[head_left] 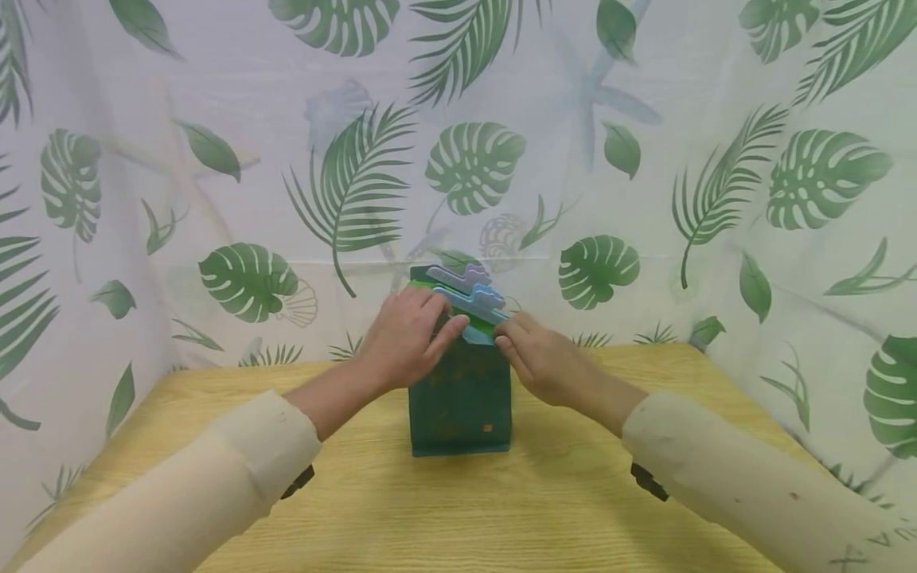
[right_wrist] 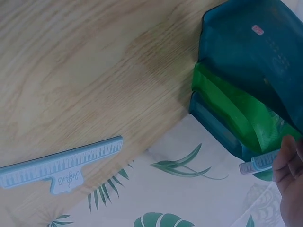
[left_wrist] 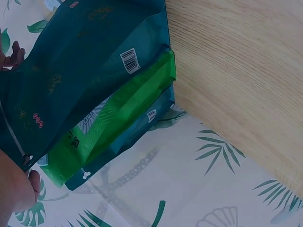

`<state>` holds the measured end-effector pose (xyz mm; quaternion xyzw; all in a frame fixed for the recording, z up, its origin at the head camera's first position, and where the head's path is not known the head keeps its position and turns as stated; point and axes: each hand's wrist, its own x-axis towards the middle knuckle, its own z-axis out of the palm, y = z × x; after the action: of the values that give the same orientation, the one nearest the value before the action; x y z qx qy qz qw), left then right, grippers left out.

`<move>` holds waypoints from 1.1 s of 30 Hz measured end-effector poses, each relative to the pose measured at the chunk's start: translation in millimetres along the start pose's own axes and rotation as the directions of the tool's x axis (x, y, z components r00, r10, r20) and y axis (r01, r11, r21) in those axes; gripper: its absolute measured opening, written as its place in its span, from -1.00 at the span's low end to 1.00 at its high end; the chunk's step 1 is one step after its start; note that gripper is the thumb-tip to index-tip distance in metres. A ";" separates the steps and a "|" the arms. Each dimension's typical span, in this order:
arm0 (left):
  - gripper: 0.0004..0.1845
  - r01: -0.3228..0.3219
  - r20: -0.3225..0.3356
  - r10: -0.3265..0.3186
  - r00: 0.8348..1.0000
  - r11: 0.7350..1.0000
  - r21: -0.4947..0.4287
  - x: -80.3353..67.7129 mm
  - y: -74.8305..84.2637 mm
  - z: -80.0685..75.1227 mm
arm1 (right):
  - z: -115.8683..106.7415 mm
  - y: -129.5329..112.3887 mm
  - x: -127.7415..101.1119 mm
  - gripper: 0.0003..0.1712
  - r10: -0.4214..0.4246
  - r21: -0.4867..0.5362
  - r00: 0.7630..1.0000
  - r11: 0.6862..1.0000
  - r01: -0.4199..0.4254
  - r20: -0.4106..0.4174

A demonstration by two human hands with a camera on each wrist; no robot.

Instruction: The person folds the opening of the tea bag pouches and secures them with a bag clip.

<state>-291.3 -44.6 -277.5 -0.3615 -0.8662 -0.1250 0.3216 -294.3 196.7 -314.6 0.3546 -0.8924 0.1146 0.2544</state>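
A dark teal bag [head_left: 462, 398] stands upright on the wooden table [head_left: 458, 509]. A green bag [left_wrist: 123, 109] and another teal bag [left_wrist: 142, 130] stand close behind it. Several sealing clips, one light blue [head_left: 478, 302] and one lavender [head_left: 458, 277], sit across the bag tops. My left hand [head_left: 444, 330] pinches the folded top of the front bag from the left. My right hand [head_left: 505, 341] pinches the right end of the light blue clip [right_wrist: 258, 163] at the front bag's top. The fingertips are partly hidden behind the bag top.
A loose light blue clip [right_wrist: 61, 165] lies flat on the table near its far edge, to the right of the bags. A leaf-print curtain [head_left: 645, 159] closes in the table at the back and on both sides.
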 end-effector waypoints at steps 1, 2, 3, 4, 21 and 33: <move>-0.66 0.004 0.003 -0.004 1.000 1.000 0.004 0.2 -0.2 0.2 | 1.3 -0.8 -0.1 -0.78 0.000 0.007 1.000 1.000 0.000 0.022; -0.66 0.007 0.009 -0.007 1.000 1.000 0.008 0.5 -0.4 0.4 | 2.5 -1.6 -0.2 -0.78 -0.004 0.009 0.999 1.000 0.004 0.037; -0.66 0.006 0.011 -0.007 1.000 1.000 0.011 0.7 -0.6 0.6 | 4.1 -2.1 -0.2 -0.79 -0.009 0.003 0.999 1.000 0.009 0.047; -0.66 -0.001 0.006 0.001 1.000 1.000 0.014 0.8 -1.5 1.1 | 6.0 -2.3 0.1 -0.80 -0.016 -0.002 0.999 1.000 0.016 0.052; -0.77 -0.123 -0.072 0.120 0.990 0.991 -0.043 9.8 -11.5 5.1 | 11.7 4.1 7.0 -0.59 -0.078 -0.075 0.996 0.994 0.075 -0.038; -0.73 -0.094 -0.034 0.092 0.995 0.994 -0.051 9.3 -9.7 2.3 | 1.8 43.1 -31.9 -0.71 0.096 -0.087 0.992 0.992 -0.089 0.080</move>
<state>-304.2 -45.3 -273.1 -0.4078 -0.8396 -0.1384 0.3312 -305.1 245.5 -334.2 0.3064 -0.9218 0.0739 0.2257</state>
